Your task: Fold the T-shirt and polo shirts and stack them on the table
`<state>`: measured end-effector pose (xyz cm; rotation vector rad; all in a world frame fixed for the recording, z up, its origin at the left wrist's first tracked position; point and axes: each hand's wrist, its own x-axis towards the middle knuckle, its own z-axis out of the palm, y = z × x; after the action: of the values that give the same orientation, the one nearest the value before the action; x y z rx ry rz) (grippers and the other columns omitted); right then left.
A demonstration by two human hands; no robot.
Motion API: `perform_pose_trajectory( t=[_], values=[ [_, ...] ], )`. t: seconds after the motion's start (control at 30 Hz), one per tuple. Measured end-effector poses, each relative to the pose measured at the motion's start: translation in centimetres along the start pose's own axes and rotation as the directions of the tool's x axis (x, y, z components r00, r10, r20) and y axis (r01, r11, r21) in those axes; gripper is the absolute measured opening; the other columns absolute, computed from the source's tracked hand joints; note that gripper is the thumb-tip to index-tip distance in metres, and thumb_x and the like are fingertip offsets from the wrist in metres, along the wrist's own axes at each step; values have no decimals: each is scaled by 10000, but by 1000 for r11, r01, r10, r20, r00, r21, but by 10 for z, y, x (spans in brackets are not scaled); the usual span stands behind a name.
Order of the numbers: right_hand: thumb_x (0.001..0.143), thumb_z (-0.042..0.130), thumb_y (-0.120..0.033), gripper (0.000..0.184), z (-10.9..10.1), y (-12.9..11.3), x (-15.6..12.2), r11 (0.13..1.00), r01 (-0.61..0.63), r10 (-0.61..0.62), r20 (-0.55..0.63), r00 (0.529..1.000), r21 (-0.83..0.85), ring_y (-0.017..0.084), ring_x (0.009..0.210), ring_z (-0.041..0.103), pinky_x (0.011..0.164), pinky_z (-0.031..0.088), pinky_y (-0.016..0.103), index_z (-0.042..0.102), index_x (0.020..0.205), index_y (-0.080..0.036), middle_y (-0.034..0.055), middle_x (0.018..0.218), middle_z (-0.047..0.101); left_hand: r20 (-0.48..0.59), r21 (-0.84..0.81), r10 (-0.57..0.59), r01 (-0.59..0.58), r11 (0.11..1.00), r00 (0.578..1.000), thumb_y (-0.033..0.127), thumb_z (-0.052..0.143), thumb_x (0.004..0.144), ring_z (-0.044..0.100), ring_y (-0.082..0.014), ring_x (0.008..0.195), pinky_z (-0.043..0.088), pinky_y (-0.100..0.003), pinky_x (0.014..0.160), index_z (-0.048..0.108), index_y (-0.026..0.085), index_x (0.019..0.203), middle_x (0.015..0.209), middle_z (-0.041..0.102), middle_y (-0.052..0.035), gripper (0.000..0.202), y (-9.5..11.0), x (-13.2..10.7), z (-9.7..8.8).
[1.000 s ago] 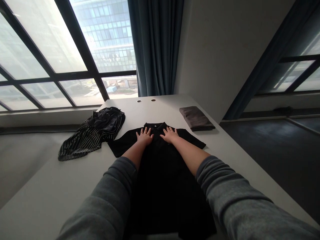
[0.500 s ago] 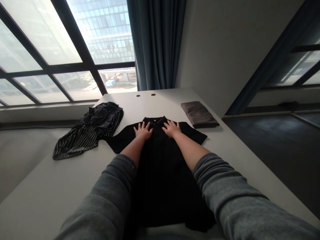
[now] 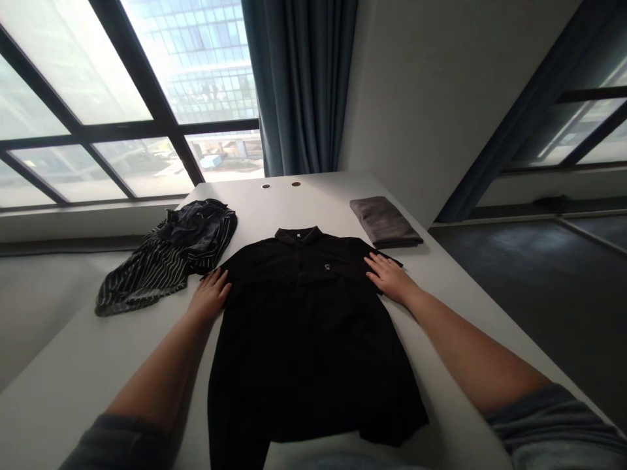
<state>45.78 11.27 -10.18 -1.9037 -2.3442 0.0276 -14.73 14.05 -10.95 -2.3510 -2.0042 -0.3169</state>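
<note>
Since the earlier frame, both hands have moved outward from the collar to the two sides of the shirt. The left hand (image 3: 210, 295) now lies at the shirt's edge in the lower left-centre of the frame, with its fingers close together and flat. The right hand (image 3: 390, 277) lies on the shirt's other edge, near the sleeve, with its fingers a little spread. Neither hand is pinching the cloth; they seem to press it flat from above.

Between the hands, the black polo shirt (image 3: 304, 339) lies face up in the middle of the frame, and its long body reaches toward the person. It looks smooth, probably because the hands have pressed it. Its collar (image 3: 294, 235) points away from the person, and a small logo (image 3: 326, 266) shows on the chest. The grey sweater cuffs (image 3: 553, 418) sit at the lower corners of the frame.

Farther away, a striped dark cloth (image 3: 147, 281) lies in a loose heap at the left of the white table (image 3: 235, 202), just beside the shirt. A folded brown cloth (image 3: 385, 222) lies at the upper right, near the shirt, in a neat flat shape. Two small round holes (image 3: 281, 185) sit near the far table edge. Behind them hang a blue curtain (image 3: 298, 85) and a large window (image 3: 73, 65) at the upper left.
</note>
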Motion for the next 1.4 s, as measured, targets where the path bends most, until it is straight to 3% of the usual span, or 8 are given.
perform_pose_trajectory(
  t=[0.37, 0.57, 0.7, 0.87, 0.97, 1.1, 1.2, 1.4],
  values=[
    [1067, 315, -360, 600, -1, 5, -17, 989, -140, 140, 10, 990, -47, 301, 1582, 330, 1277, 252, 562, 422, 1641, -223, 112, 1721, 332, 68, 5, -112, 112, 994, 991, 392, 386, 1059, 287, -329, 1603, 291, -568, 1284, 445, 180, 1625, 1715, 346, -109, 607, 14, -9, -14],
    [1057, 350, -347, 548, -19, -13, -40, 993, -101, 106, -99, 989, 55, 331, 1573, 343, 1266, 277, 587, 585, 1524, -184, 132, 1665, 441, -48, -79, -56, 52, 996, 997, 368, 410, 1036, 335, -322, 1584, 315, -565, 1285, 577, 202, 1525, 1650, 476, -88, 543, 38, -27, -44],
    [1059, 408, -354, 505, -43, -55, -82, 971, 166, -116, -270, 956, 172, 321, 1587, 313, 1274, 266, 604, 601, 1505, -217, 127, 1643, 475, -33, -219, 200, -203, 954, 979, 413, 467, 1019, 441, -286, 1523, 371, -523, 1267, 612, 300, 1490, 1596, 549, -43, 506, 86, -78, -77],
    [946, 694, -526, 508, -57, -118, -178, 798, 499, -483, -137, 865, 338, 333, 1468, 486, 1201, 433, 537, 684, 1400, -299, 116, 1549, 569, 202, -383, 521, -423, 822, 830, 458, 739, 876, 556, -298, 1400, 477, -474, 1176, 644, 410, 1421, 1514, 613, -35, 556, 137, -183, -101],
    [776, 847, -562, 561, -54, -134, -225, 817, 460, -454, -105, 885, 348, 367, 1246, 631, 1072, 535, 550, 750, 1268, -310, 141, 1337, 678, 222, -359, 436, -342, 868, 872, 416, 848, 753, 609, -338, 1298, 530, -488, 1096, 680, 396, 1328, 1422, 649, -65, 599, 140, -229, -103],
    [795, 809, -325, 518, -42, -131, -255, 872, 415, -360, -237, 903, 260, 357, 1165, 659, 988, 589, 544, 705, 1301, -349, 136, 1270, 666, 171, -279, 248, -195, 940, 954, 339, 786, 791, 676, -325, 1134, 582, -483, 977, 699, 387, 1221, 1298, 683, -86, 441, 124, -257, -99],
    [849, 661, -167, 464, -33, -128, -263, 897, 377, -267, -396, 878, 229, 357, 1258, 622, 984, 611, 535, 677, 1279, -339, 153, 1331, 619, 173, -277, 255, -201, 940, 951, 358, 793, 773, 683, -313, 1091, 587, -471, 948, 707, 375, 1145, 1273, 681, -85, 382, 117, -267, -102],
    [939, 529, -138, 402, -32, -136, -265, 889, 370, -235, -425, 874, 270, 307, 1124, 707, 944, 644, 500, 668, 1245, -358, 105, 1176, 696, 194, -298, 299, -234, 925, 934, 282, 822, 736, 670, -304, 1143, 568, -446, 995, 701, 345, 1121, 1354, 642, -72, 408, 118, -287, -109]
  ],
)
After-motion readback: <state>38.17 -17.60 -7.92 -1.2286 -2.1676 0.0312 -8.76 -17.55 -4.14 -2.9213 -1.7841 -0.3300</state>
